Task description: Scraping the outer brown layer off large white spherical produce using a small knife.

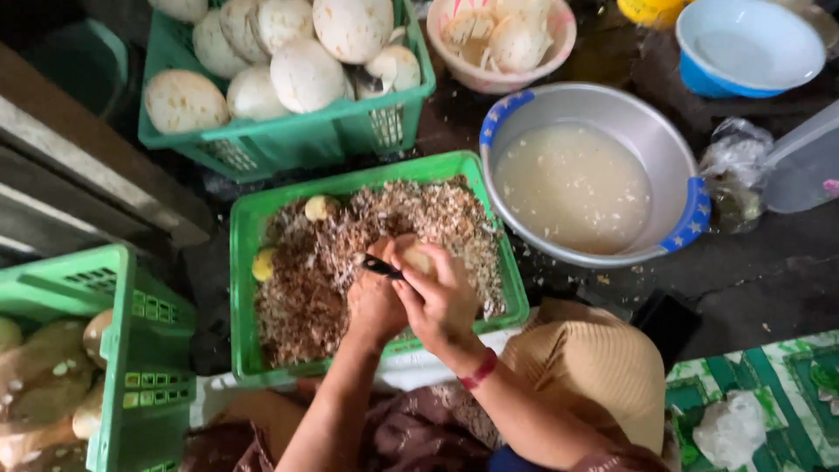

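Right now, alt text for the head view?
Two hands peel a pale coconut over a green crate of brown shavings; the left hand holds a black peeler, the right hand the coconut. Peeled coconuts fill another crate behind.

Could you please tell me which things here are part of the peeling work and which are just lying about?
In use: left hand, right hand, peeler, coconut piece, basket of shavings.
Lying about: blue bowl, straw hat, plastic bag.
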